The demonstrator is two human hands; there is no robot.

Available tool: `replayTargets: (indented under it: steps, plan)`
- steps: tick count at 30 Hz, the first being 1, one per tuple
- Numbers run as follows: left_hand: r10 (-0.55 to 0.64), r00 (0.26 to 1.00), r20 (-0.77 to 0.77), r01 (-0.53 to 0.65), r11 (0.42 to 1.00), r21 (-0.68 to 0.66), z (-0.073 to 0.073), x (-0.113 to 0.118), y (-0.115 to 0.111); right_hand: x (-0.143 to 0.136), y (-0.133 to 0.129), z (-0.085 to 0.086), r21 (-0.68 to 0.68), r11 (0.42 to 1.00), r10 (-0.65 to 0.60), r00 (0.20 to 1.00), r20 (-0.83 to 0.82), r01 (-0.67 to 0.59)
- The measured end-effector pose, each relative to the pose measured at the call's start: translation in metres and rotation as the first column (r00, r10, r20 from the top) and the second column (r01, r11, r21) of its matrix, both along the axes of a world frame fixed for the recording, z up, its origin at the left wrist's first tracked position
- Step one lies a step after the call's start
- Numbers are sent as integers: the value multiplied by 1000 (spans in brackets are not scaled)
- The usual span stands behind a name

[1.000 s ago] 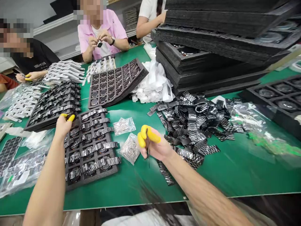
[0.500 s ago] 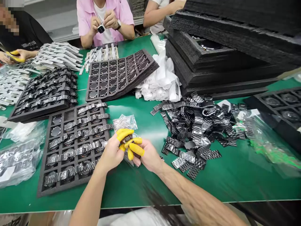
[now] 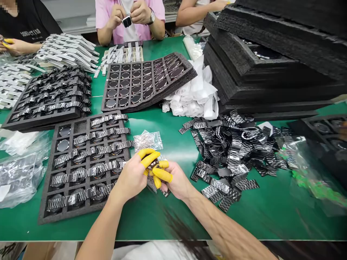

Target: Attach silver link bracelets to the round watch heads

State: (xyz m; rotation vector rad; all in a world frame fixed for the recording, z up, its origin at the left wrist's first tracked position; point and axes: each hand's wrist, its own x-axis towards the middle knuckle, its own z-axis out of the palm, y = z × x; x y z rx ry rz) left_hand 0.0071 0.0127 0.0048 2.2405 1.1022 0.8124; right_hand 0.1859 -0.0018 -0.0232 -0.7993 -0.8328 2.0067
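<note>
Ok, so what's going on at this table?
The left hand and right hand, yellow covers on their fingers, hold a small dark piece between them. To the left lies a foam tray of watches, most with black bands; loose bands lie to the right. Across the table, a person in pink handles a square watch.

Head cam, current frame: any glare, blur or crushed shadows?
Head view: pale glare on glossy green tabletop beside pile of black metal watch bands; dark wispy strands smeared at bottom centre; clear plastic packaging with green bits soft at right; stack of black foam trays near-black along its side.
</note>
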Motion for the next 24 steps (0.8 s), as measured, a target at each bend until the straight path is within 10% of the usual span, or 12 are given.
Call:
replayTargets:
  steps: [24]
  plan:
    - [6,1000,26,-7,1000,21,0,2,-3,1,1,1,-3,1000,-4,999,-38,4]
